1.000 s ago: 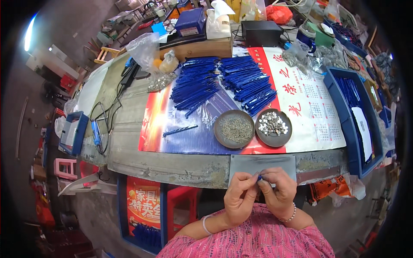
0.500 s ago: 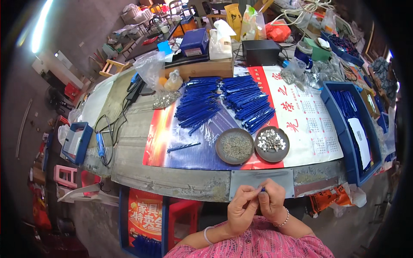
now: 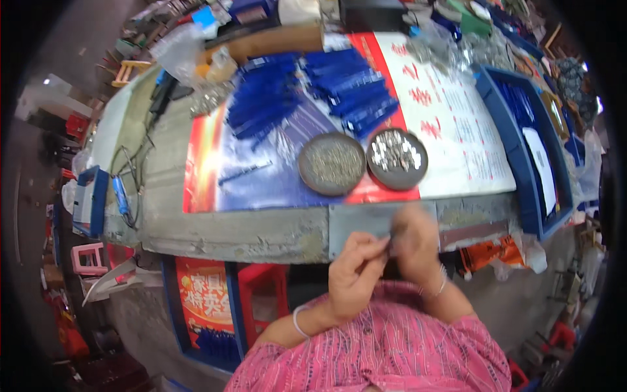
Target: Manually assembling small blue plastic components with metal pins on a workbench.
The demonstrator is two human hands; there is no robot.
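Over the table's front edge, my left hand (image 3: 356,271) is closed in a pinch; a small dark piece shows at its fingertips, too little of it to name. My right hand (image 3: 417,245) is close beside those fingertips, its fingers smeared by motion. Beyond my hands stand two round dark dishes: the left dish (image 3: 307,179) holds many tiny metal pieces, and the right dish (image 3: 398,183) holds shiny silver bits. Slim blue sticks lie behind them in a left pile (image 3: 261,95) and a right pile (image 3: 353,85). A single blue stick (image 3: 245,173) lies apart at the left.
A grey plate (image 3: 346,225) lies at the table's front edge. At the right stands a blue bin (image 3: 541,219) with more blue sticks; plastic bags (image 3: 450,55) crowd the back. A corded blue tool (image 3: 121,196) lies left. Below are a red stool (image 3: 245,287) and another blue bin (image 3: 171,307).
My view has tilted down, so the table sits higher in the picture. My hands, earlier pressed together at the fingertips, are slightly apart; my right hand has moved up and blurred.
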